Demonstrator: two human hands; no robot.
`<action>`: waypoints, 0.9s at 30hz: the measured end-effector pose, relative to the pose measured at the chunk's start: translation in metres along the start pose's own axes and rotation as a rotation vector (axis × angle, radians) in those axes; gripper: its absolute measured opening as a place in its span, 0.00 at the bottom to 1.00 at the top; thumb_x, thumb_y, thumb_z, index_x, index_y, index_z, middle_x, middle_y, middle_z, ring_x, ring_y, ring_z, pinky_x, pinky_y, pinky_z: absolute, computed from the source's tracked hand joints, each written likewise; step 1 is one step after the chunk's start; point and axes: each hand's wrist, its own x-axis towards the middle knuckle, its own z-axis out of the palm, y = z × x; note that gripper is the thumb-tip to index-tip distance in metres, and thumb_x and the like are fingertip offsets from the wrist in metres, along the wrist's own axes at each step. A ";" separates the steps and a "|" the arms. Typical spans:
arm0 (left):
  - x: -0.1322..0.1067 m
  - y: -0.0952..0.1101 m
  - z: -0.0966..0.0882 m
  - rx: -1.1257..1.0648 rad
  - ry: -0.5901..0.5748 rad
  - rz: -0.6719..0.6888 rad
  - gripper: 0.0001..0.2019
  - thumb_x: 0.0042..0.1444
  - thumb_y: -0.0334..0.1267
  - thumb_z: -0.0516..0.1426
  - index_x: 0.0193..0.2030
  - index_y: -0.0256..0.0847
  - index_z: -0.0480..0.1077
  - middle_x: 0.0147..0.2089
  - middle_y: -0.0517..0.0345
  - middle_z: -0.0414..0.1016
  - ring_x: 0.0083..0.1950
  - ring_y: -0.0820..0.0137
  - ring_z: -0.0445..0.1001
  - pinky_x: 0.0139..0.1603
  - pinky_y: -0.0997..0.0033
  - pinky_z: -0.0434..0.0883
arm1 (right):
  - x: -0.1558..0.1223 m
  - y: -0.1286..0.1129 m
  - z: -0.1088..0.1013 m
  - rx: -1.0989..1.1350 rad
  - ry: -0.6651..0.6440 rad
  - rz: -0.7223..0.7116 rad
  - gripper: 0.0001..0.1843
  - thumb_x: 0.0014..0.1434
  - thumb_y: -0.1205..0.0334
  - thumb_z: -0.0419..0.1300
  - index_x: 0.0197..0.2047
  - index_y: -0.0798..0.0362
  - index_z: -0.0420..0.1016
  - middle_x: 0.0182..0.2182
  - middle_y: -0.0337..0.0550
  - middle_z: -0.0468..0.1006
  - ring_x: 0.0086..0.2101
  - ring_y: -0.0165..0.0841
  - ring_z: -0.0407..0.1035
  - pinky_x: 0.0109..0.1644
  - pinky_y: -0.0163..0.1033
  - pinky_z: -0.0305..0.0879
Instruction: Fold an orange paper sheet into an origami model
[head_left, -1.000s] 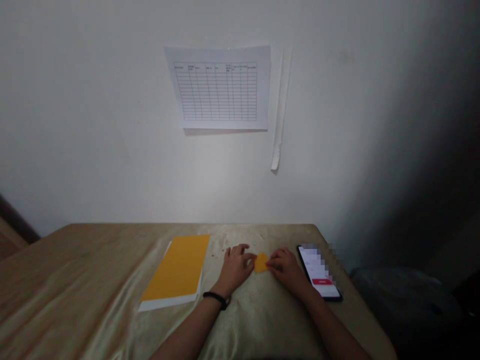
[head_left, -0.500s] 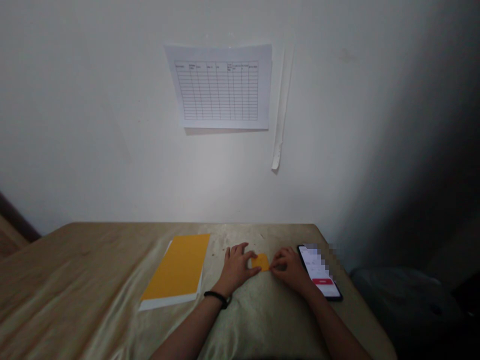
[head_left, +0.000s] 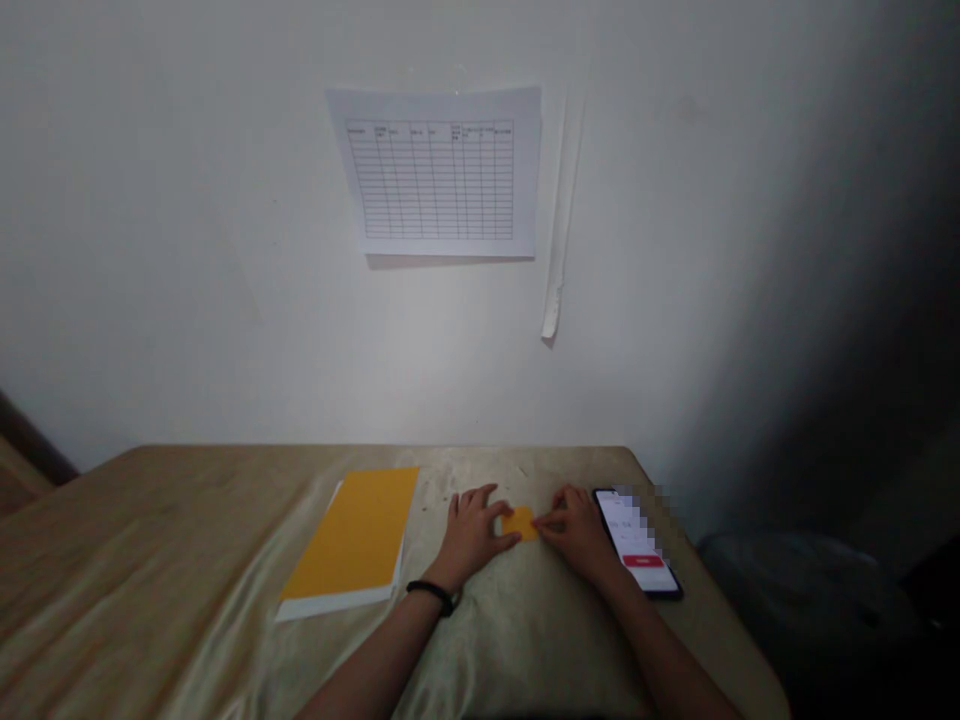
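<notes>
A small folded piece of orange paper (head_left: 519, 521) lies on the cloth-covered table (head_left: 187, 520) between my two hands. My left hand (head_left: 471, 530), with a black band at the wrist, rests on the table and pinches the paper's left edge between thumb and fingers. My right hand (head_left: 576, 528) presses its fingertips on the paper's right edge, fingers curled close together. Both hands touch the paper.
A stack of orange and white sheets (head_left: 352, 545) lies left of my hands. A phone (head_left: 637, 545) with a lit screen lies right of them, near the table's right edge. A printed table sheet (head_left: 439, 175) and a strip of tape (head_left: 559, 230) hang on the wall.
The folded paper has been turned and flattened slightly on the table. My right hand has shifted a little to the right edge of it; my left hand has barely moved.
</notes>
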 end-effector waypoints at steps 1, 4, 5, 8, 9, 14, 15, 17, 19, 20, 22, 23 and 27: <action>0.000 -0.001 0.001 0.000 0.001 0.000 0.20 0.49 0.52 0.68 0.49 0.55 0.76 0.68 0.54 0.64 0.67 0.50 0.61 0.68 0.38 0.50 | 0.001 0.000 0.000 -0.014 0.000 0.006 0.06 0.58 0.56 0.66 0.39 0.37 0.85 0.43 0.45 0.73 0.47 0.40 0.64 0.55 0.44 0.60; 0.001 -0.001 0.002 0.005 0.004 -0.004 0.20 0.49 0.53 0.68 0.49 0.55 0.76 0.68 0.54 0.64 0.67 0.50 0.60 0.68 0.38 0.49 | 0.004 -0.001 0.002 -0.053 -0.002 0.020 0.07 0.60 0.54 0.65 0.41 0.36 0.84 0.43 0.45 0.73 0.47 0.41 0.64 0.55 0.44 0.59; 0.001 0.000 0.001 0.006 0.003 -0.005 0.20 0.49 0.53 0.68 0.49 0.54 0.76 0.68 0.54 0.64 0.67 0.50 0.60 0.68 0.38 0.49 | 0.005 0.000 0.003 -0.064 0.000 0.023 0.08 0.61 0.54 0.64 0.42 0.35 0.84 0.43 0.45 0.73 0.47 0.41 0.64 0.55 0.44 0.59; 0.000 0.002 -0.001 0.008 -0.007 -0.006 0.20 0.50 0.52 0.68 0.49 0.54 0.76 0.68 0.54 0.64 0.67 0.50 0.60 0.68 0.39 0.49 | 0.005 0.001 0.006 -0.076 0.010 0.036 0.09 0.62 0.53 0.63 0.44 0.33 0.83 0.43 0.45 0.72 0.47 0.41 0.63 0.54 0.44 0.59; 0.000 0.002 -0.002 0.009 -0.011 -0.007 0.20 0.50 0.52 0.68 0.49 0.53 0.76 0.68 0.54 0.64 0.67 0.50 0.60 0.68 0.39 0.49 | 0.005 0.001 0.007 -0.071 0.010 0.038 0.09 0.62 0.53 0.62 0.45 0.34 0.83 0.43 0.45 0.72 0.47 0.41 0.63 0.54 0.44 0.59; 0.000 0.004 -0.004 0.013 -0.005 -0.017 0.20 0.49 0.52 0.68 0.49 0.53 0.76 0.68 0.53 0.64 0.67 0.51 0.60 0.68 0.39 0.50 | 0.004 0.003 0.008 0.024 0.026 0.038 0.09 0.61 0.55 0.63 0.43 0.39 0.84 0.42 0.46 0.73 0.46 0.40 0.64 0.55 0.44 0.60; 0.000 0.004 -0.004 0.014 -0.003 -0.018 0.20 0.49 0.52 0.68 0.49 0.53 0.76 0.68 0.53 0.64 0.67 0.51 0.60 0.68 0.39 0.50 | 0.003 0.004 0.007 0.050 0.037 0.037 0.09 0.60 0.56 0.64 0.42 0.40 0.84 0.43 0.46 0.73 0.46 0.40 0.64 0.55 0.44 0.60; 0.000 0.004 -0.004 0.016 -0.005 -0.019 0.20 0.49 0.52 0.68 0.49 0.53 0.76 0.67 0.52 0.64 0.67 0.51 0.60 0.68 0.39 0.50 | 0.001 0.004 0.005 0.093 0.047 0.036 0.07 0.58 0.57 0.66 0.39 0.41 0.85 0.42 0.45 0.74 0.47 0.40 0.64 0.56 0.44 0.60; 0.000 0.004 -0.005 0.017 -0.010 -0.018 0.21 0.49 0.53 0.68 0.49 0.53 0.76 0.67 0.51 0.64 0.67 0.51 0.60 0.68 0.39 0.50 | -0.002 0.004 0.003 0.124 0.035 0.034 0.04 0.56 0.58 0.67 0.35 0.42 0.85 0.42 0.45 0.74 0.47 0.40 0.64 0.57 0.44 0.60; 0.000 0.004 -0.005 0.016 -0.011 -0.017 0.21 0.49 0.53 0.68 0.49 0.53 0.76 0.67 0.51 0.64 0.68 0.51 0.60 0.68 0.39 0.50 | -0.003 0.004 0.001 0.136 0.020 0.030 0.04 0.55 0.59 0.67 0.33 0.42 0.85 0.42 0.45 0.75 0.48 0.40 0.64 0.57 0.44 0.59; 0.000 0.004 -0.005 0.017 -0.010 -0.019 0.21 0.49 0.53 0.68 0.50 0.53 0.76 0.67 0.51 0.64 0.67 0.51 0.60 0.68 0.39 0.50 | -0.006 0.003 -0.001 0.152 -0.015 0.018 0.03 0.54 0.59 0.67 0.31 0.43 0.84 0.42 0.44 0.75 0.49 0.40 0.63 0.58 0.45 0.59; 0.000 0.004 -0.005 0.019 -0.009 -0.021 0.21 0.49 0.53 0.68 0.50 0.53 0.76 0.67 0.51 0.64 0.67 0.51 0.61 0.68 0.39 0.50 | -0.007 0.003 -0.001 0.158 -0.029 0.011 0.03 0.54 0.59 0.67 0.31 0.43 0.84 0.42 0.44 0.75 0.49 0.40 0.63 0.58 0.45 0.59; 0.000 0.002 -0.003 0.024 -0.017 -0.018 0.21 0.50 0.54 0.67 0.50 0.53 0.76 0.67 0.51 0.64 0.67 0.50 0.61 0.68 0.39 0.50 | -0.008 0.003 -0.002 0.148 -0.035 0.009 0.04 0.54 0.60 0.67 0.30 0.42 0.84 0.42 0.44 0.75 0.48 0.39 0.63 0.57 0.44 0.59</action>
